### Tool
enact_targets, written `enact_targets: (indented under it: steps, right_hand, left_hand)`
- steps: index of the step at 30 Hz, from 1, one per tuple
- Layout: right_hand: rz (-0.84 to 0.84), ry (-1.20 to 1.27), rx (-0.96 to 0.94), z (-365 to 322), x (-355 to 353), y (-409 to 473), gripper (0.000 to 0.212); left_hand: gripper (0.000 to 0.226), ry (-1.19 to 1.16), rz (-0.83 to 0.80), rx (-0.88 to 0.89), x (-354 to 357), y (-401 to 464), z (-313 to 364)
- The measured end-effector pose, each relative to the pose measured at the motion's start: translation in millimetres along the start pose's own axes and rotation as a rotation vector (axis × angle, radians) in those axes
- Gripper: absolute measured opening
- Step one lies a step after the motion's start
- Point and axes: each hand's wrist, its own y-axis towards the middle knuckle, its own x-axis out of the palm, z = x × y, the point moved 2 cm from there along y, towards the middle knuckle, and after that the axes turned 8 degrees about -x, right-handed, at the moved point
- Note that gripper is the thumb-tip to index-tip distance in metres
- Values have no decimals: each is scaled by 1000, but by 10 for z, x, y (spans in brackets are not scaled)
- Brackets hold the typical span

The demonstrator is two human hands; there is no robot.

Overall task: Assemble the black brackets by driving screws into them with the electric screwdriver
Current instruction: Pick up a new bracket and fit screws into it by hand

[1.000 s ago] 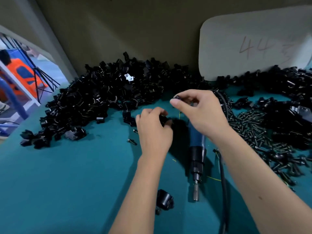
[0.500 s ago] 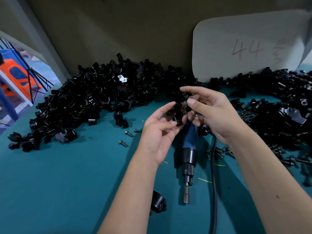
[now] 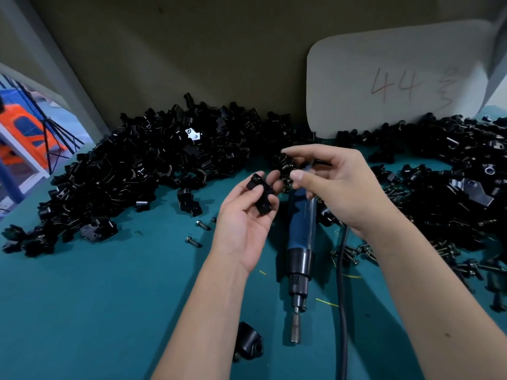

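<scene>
Teal worktop (image 3: 82,311) carried heaps of black brackets (image 3: 131,174) along its far edge. The left hand (image 3: 244,223), palm up, held one bracket (image 3: 262,196) in curled fingers; the right hand (image 3: 337,187) pinched a small dark part beside it. The blue electric screwdriver (image 3: 300,242) lay mid-worktop between both wrists, loose screws (image 3: 359,253) near its cable

The black brackets (image 3: 153,171) are showing a glossy, hard finish, glinting at their edges. The electric screwdriver (image 3: 300,242) is wearing a smooth blue plastic body and a dull metal bit holder. The screws (image 3: 193,241) are looking like dark metal. The teal table (image 3: 96,311) is appearing matt.
</scene>
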Motion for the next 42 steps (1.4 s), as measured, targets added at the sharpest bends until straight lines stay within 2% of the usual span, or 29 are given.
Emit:
enact_targets:
  steps: [4, 8, 13, 19, 23, 26, 28, 31, 37, 42]
  right_hand:
    - [45, -175, -32, -24, -20, 2, 39]
    - [8, -505, -85, -67, 22, -13, 38]
    - [-12, -615, -114, -80, 69, -24, 37]
    - [117, -644, -56, -76, 76, -23, 34]
    - [103, -638, -47, -113, 85, -20, 33]
    - [93, -569, -36, -101, 109, -12, 27]
    - [75, -549, -9, -61, 118, -4, 28]
    - [46, -474, 46, 25, 103, 2, 30]
    - [-66, -169, 48, 64, 79, -23, 31]
    - [-115, -97, 76, 18, 6, -24, 27]
  left_hand:
    - [24, 109, 148, 85, -50, 32, -19]
    - [37, 50, 155, 105, -71, 37, 9]
    - [19, 54, 199, 83, -78, 41, 5]
    - [37, -27, 146, -19, -108, -15, -21]
    - [40, -30, 156, -23, -107, -15, -31]
    - [43, 159, 140, 89, -93, -14, -53]
    - [54, 319, 99, 184, -108, -28, -65]
    - [64, 422, 98, 248, -129, -21, -35]
    - [54, 453, 79, 265, -111, -36, -30]
    - [43, 384, -27, 239, -81, -19, -57]
